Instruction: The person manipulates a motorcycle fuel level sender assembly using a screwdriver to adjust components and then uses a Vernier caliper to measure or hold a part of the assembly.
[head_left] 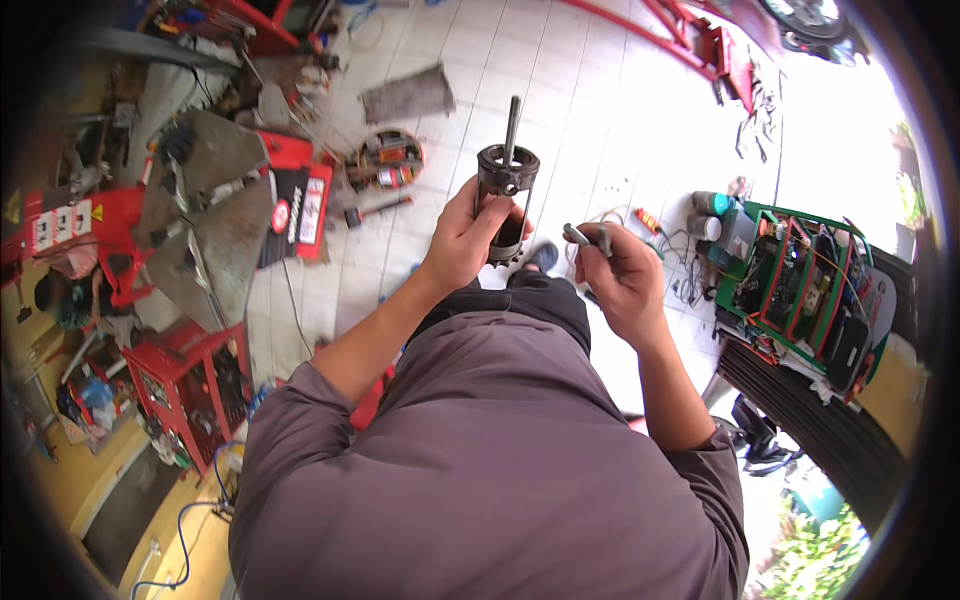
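My left hand (460,240) is wrapped round a dark metal cylindrical cage (508,163), held upright in front of my waist. The cage has a thick collar at its top and a toothed ring (504,256) at its lower end. A grey metal rod (513,125) sticks up out of the collar. To the right and apart from it, my right hand (628,285) pinches a short grey metal piece, like a bolt or pin (577,236). My fingers cover part of that piece, so its exact kind is unclear.
On the tiled floor lie a round tray of tools (415,150), a hammer (380,211) and a grey mat (408,95). Red tool stands (185,385) fill the left. A green-framed rack of tools (800,285) stands right, with cables (685,270) beside it. A red frame (690,45) lies far ahead.
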Motion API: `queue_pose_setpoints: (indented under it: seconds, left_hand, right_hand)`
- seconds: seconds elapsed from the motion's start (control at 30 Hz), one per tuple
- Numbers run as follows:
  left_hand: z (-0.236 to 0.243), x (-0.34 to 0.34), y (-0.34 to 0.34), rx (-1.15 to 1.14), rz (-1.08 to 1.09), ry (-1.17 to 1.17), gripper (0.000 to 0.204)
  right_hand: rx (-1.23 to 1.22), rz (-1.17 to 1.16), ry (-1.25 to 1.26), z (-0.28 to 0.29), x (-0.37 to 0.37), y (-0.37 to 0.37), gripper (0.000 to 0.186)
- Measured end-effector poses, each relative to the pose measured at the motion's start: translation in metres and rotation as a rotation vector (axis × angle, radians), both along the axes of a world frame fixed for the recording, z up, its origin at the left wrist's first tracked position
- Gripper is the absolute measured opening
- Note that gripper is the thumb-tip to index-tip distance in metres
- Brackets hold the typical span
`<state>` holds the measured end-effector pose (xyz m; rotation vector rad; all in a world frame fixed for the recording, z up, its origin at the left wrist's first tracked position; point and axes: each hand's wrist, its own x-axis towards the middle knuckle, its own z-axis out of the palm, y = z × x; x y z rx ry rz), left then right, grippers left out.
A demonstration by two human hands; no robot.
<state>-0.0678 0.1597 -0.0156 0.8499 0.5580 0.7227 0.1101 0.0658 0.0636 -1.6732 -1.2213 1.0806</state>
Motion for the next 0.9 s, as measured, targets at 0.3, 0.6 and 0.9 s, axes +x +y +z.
queue_pose_setpoints:
  seconds: [0.3,0.6,0.9]
  left_hand:
    - [0.097,-0.007,0.012,0.404,-0.047,0.029,0.021]
    - [0.087,-0.016,-0.004,0.375,-0.038,0.118,0.016]
    - [0.088,-0.034,0.007,0.448,0.046,0.421,0.022]
  right_hand:
    - [0.518,-0.127,-0.334,0.098,-0.039,-0.006,0.024]
    - [0.75,-0.061,-0.725,0.091,-0.065,-0.004,0.032]
    - [0.63,0.054,-0.767,0.084,-0.071,0.016,0.036]
